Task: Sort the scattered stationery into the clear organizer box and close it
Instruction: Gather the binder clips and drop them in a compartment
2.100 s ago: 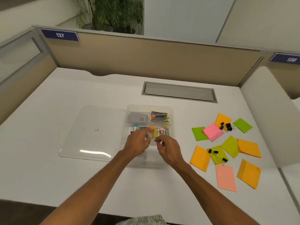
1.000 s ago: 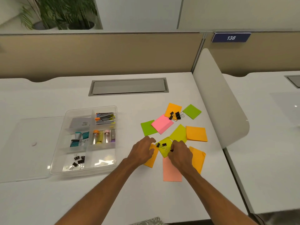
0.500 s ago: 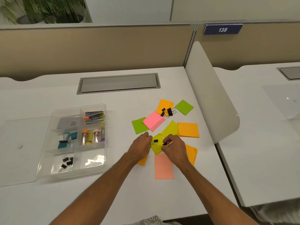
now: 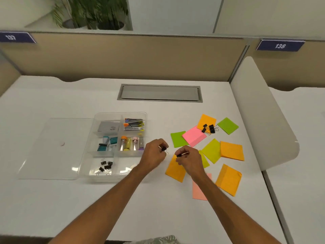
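Note:
The clear organizer box (image 4: 98, 176) stands open on the white desk, its lid (image 4: 52, 148) lying flat to its left. Its compartments hold staplers, a grey packet, small vials and several black binder clips (image 4: 105, 166) in the front left cell. My left hand (image 4: 153, 154) pinches a black binder clip (image 4: 163, 148) just right of the box. My right hand (image 4: 190, 160) pinches another black clip (image 4: 179, 154) above an orange sticky note (image 4: 175, 170). Several coloured sticky notes lie scattered to the right, with more binder clips (image 4: 209, 128) on the far orange one.
A grey cable hatch (image 4: 160, 93) is set into the desk behind the box. A white curved divider (image 4: 260, 111) bounds the desk on the right, and a beige partition with number plates runs along the back.
Both hands lifted binder clips off the yellow-green note and moved left toward the box. The view swung back left.

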Demonstrator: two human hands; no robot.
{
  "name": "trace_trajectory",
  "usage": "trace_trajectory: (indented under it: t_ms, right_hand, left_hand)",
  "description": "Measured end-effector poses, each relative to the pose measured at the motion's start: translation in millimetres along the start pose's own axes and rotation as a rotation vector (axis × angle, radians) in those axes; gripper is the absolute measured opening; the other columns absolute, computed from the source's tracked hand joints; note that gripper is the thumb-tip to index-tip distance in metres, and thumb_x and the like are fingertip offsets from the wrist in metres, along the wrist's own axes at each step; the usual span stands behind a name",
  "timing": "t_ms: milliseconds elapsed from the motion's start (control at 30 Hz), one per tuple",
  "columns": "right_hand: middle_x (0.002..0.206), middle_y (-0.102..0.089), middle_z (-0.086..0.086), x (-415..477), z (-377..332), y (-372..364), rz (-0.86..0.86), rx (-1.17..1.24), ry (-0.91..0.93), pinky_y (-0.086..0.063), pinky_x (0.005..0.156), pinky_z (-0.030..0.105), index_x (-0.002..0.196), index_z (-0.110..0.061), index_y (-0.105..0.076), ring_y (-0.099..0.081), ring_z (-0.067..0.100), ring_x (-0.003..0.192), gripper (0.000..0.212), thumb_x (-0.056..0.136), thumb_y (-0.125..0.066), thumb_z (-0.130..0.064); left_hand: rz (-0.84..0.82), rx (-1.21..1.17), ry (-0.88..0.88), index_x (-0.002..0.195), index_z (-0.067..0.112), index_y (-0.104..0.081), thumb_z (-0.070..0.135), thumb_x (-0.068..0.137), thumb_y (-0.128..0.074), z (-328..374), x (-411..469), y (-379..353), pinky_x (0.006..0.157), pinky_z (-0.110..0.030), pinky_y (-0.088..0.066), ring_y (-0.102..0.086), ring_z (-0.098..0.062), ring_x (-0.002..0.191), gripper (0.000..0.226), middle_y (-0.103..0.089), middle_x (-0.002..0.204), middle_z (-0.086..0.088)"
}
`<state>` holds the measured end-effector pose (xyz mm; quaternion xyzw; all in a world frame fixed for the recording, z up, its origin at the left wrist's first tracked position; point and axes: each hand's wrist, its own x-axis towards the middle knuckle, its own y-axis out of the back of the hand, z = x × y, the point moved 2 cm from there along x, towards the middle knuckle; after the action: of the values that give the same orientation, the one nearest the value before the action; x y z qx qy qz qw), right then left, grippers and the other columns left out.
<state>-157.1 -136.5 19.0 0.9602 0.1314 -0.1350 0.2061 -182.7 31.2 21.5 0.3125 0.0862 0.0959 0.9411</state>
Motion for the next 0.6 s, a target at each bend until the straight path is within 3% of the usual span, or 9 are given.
trace_trajectory:
  t_ms: [200, 300, 500, 600]
  right_hand:
    - [0.078, -0.073, 0.011, -6.1, -40.1, -72.2, -0.12, 0.038, 0.08, -0.054, 0.065, 0.039, 0.077, -0.014, -0.071, -0.064, 0.021, 0.065, 0.026, 0.068, -0.064, 0.01]
    - [0.082, -0.075, 0.003, -11.6, -57.2, -110.1, -0.201, 0.04, 0.099, -0.057, 0.072, 0.036, 0.079, -0.015, -0.073, -0.067, 0.019, 0.069, 0.025, 0.07, -0.066, 0.007]
    - [0.083, -0.07, 0.007, -23.1, -86.0, -172.0, -0.313, 0.017, 0.162, -0.057, 0.064, 0.024, 0.09, -0.009, -0.07, -0.071, 0.025, 0.071, 0.024, 0.072, -0.071, 0.005]
    - [0.088, -0.066, 0.005, -28.1, -95.3, -198.9, -0.343, -0.043, 0.199, -0.06, 0.07, 0.029, 0.098, -0.007, -0.066, -0.071, 0.027, 0.072, 0.029, 0.073, -0.079, 0.001]
  left_hand:
    - [0.132, -0.028, 0.104, 0.08, 0.02, -0.069, -0.004, 0.074, -0.06, -42.9, -20.8, 73.9, 0.065, -0.015, -0.045, -0.059, -0.001, 0.071, 0.026, -0.065, 0.081, 0.008]
    - [0.201, -0.062, 0.186, 0.086, 0.02, -0.072, 0.001, 0.077, -0.061, -69.2, -34.4, 109.0, 0.069, -0.01, -0.045, -0.062, -0.002, 0.079, 0.024, -0.067, 0.085, 0.01]
    - [0.314, -0.022, 0.264, 0.094, 0.023, -0.074, 0.008, 0.081, -0.064, -116.4, -61.1, 168.4, 0.061, -0.003, -0.043, -0.058, 0.002, 0.067, 0.022, -0.061, 0.077, 0.016]
    - [0.316, 0.038, 0.294, 0.097, 0.021, -0.074, 0.005, 0.081, -0.065, -136.3, -70.9, 188.0, 0.067, -0.006, -0.046, -0.057, 0.003, 0.065, 0.024, -0.064, 0.078, 0.01]
